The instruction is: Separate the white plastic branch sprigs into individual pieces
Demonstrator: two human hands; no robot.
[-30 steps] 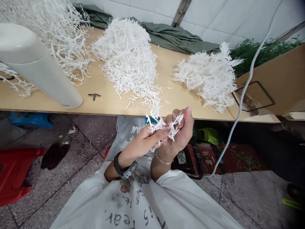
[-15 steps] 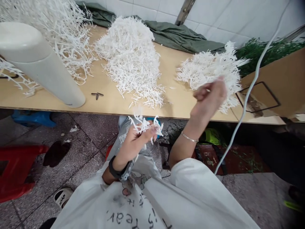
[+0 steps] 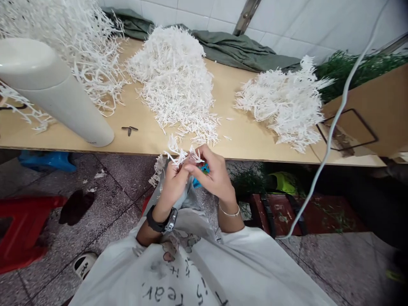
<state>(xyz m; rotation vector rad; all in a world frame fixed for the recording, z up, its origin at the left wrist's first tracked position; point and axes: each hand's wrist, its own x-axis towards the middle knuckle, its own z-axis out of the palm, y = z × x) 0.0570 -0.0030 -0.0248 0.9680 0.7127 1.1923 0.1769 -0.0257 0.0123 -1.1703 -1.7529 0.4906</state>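
Both my hands meet just below the front edge of the wooden table [image 3: 143,140]. My left hand [image 3: 172,182], with a black watch on the wrist, is closed round a small bunch of white plastic sprigs [image 3: 178,155]. My right hand [image 3: 213,174], with a thin bracelet, pinches at the same bunch from the right. A tall heap of short white pieces [image 3: 175,76] lies on the table straight ahead. A second white heap [image 3: 283,102] lies to the right, and a tangle of larger white branches [image 3: 79,55] to the left.
A cream cylinder [image 3: 51,93] lies on the table's left. A green cloth [image 3: 236,46] runs along the tiled wall. A cardboard box [image 3: 366,110] and a hanging white cable [image 3: 331,123] are on the right. A red stool [image 3: 22,229] stands on the floor, left.
My right hand reached out to the right-hand heap, then came back to the bunch in my left hand. Both hands now sit lower and further left than a second ago.
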